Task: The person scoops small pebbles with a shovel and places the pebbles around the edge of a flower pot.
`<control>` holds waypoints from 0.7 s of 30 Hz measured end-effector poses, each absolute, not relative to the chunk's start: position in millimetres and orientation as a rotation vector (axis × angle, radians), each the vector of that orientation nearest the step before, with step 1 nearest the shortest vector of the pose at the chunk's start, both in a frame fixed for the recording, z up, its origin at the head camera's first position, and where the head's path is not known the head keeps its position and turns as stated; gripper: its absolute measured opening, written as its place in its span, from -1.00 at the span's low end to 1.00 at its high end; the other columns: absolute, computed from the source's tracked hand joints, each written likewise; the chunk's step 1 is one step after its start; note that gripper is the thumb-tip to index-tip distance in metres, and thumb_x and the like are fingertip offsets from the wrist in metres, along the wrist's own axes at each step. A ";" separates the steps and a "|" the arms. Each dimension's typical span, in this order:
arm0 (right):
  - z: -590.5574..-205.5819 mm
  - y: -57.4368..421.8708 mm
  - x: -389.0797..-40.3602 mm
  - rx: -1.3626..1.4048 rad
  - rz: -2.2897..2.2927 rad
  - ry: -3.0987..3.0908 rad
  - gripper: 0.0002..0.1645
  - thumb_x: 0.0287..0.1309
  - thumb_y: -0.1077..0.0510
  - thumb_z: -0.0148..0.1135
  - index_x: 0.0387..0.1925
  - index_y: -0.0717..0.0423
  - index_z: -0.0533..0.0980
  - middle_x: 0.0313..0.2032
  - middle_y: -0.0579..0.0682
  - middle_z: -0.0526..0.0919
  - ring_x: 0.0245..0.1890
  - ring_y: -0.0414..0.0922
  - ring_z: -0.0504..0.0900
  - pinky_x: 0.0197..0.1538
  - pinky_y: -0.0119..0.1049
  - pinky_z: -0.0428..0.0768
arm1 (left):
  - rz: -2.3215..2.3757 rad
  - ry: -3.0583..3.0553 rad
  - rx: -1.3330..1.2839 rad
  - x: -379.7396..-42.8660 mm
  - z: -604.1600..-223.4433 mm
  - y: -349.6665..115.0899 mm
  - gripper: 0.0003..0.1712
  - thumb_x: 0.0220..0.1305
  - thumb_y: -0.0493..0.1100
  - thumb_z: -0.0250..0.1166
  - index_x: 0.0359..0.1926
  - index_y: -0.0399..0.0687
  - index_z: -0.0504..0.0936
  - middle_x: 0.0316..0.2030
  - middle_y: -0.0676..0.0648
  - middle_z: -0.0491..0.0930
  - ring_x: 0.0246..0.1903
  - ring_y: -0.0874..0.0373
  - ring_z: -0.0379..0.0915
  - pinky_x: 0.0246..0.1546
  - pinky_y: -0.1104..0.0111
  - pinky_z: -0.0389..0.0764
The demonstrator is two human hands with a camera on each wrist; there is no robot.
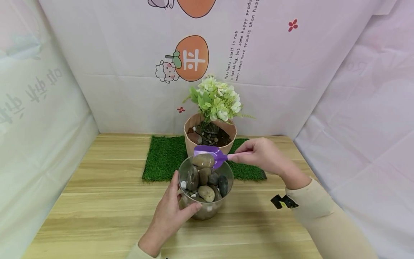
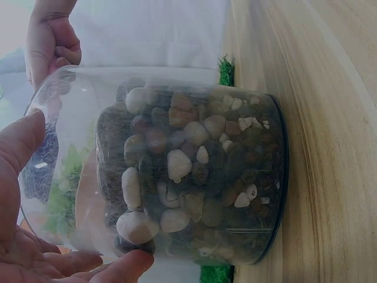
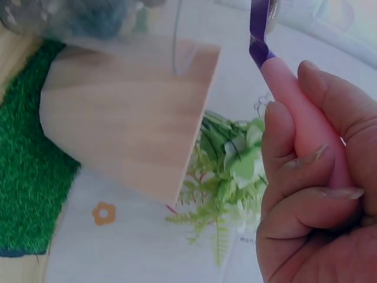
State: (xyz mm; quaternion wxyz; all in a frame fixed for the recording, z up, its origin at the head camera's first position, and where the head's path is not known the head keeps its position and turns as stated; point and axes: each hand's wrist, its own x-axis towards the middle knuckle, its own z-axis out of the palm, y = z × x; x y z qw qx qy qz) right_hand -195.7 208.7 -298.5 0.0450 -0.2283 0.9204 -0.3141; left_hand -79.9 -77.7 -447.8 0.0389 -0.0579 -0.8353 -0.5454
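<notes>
My left hand [image 1: 170, 208] grips a clear round container [image 1: 207, 215], its thumb at the near rim and its fingers along the left side. Dark and tan stones [image 1: 206, 193] fill it to near the rim; smaller pebbles [image 2: 179, 165] show through the wall in the left wrist view. Over the far rim, my right hand [image 1: 263, 157] holds a small shovel by its pink handle [image 3: 297, 109]. A large oval stone [image 1: 203, 160] lies at the purple blade [image 1: 220, 157], overlapping the container's far edge in the head view.
Behind the container, a peach faceted pot [image 1: 190, 143] holds dark soil, stones and a white-green flower plant [image 1: 218, 99]. It stands on a green turf mat [image 1: 163, 158] on the wooden table [image 1: 106, 201]. Printed cloth walls [image 1: 123, 104] enclose the back and sides.
</notes>
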 end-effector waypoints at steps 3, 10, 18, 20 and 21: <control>-293.4 212.9 -201.5 -0.684 -0.950 2.839 -0.73 0.18 -0.22 0.52 -0.33 -0.16 0.81 -0.46 -0.20 0.77 -0.46 -0.13 0.62 -0.36 -0.29 0.67 | -1.666 -2.565 -0.179 -80.1 -447.9 -78.1 0.46 0.12 0.30 0.55 0.70 -0.02 -0.23 0.64 -0.22 -0.01 0.53 -0.16 0.20 0.38 0.06 0.53; -286.5 221.3 -213.3 -0.623 -0.887 2.871 -0.68 0.21 -0.31 0.45 -0.30 -0.22 0.81 -0.32 -0.15 0.80 -0.33 -0.12 0.63 -0.25 -0.25 0.66 | -1.642 -2.578 -0.165 -80.0 -447.8 -77.9 0.45 0.12 0.30 0.55 0.70 -0.02 -0.22 0.63 -0.25 0.00 0.53 -0.17 0.19 0.37 0.07 0.55; -282.2 226.2 -225.1 -0.575 -0.857 2.880 -0.61 0.23 -0.36 0.41 -0.22 -0.20 0.81 -0.16 -0.13 0.82 -0.16 -0.13 0.70 -0.09 -0.21 0.71 | -1.638 -2.577 -0.161 -79.2 -447.7 -77.1 0.44 0.12 0.28 0.56 0.70 -0.01 -0.22 0.63 -0.25 0.00 0.53 -0.18 0.19 0.37 0.06 0.55; -281.9 227.6 -228.8 -0.564 -0.854 2.875 -0.60 0.24 -0.36 0.40 -0.21 -0.19 0.81 -0.17 -0.13 0.82 -0.17 -0.12 0.70 -0.09 -0.21 0.70 | -1.636 -2.581 -0.158 -79.2 -447.6 -77.1 0.44 0.12 0.29 0.55 0.70 0.00 -0.22 0.63 -0.25 0.00 0.53 -0.18 0.19 0.37 0.06 0.55; -281.8 228.2 -230.7 -0.560 -0.850 2.874 -0.59 0.24 -0.36 0.40 -0.21 -0.19 0.81 -0.17 -0.12 0.82 -0.17 -0.12 0.69 -0.10 -0.21 0.69 | -1.637 -2.581 -0.157 -79.2 -447.6 -77.1 0.44 0.12 0.30 0.55 0.70 0.01 -0.22 0.64 -0.25 0.00 0.53 -0.18 0.19 0.37 0.06 0.55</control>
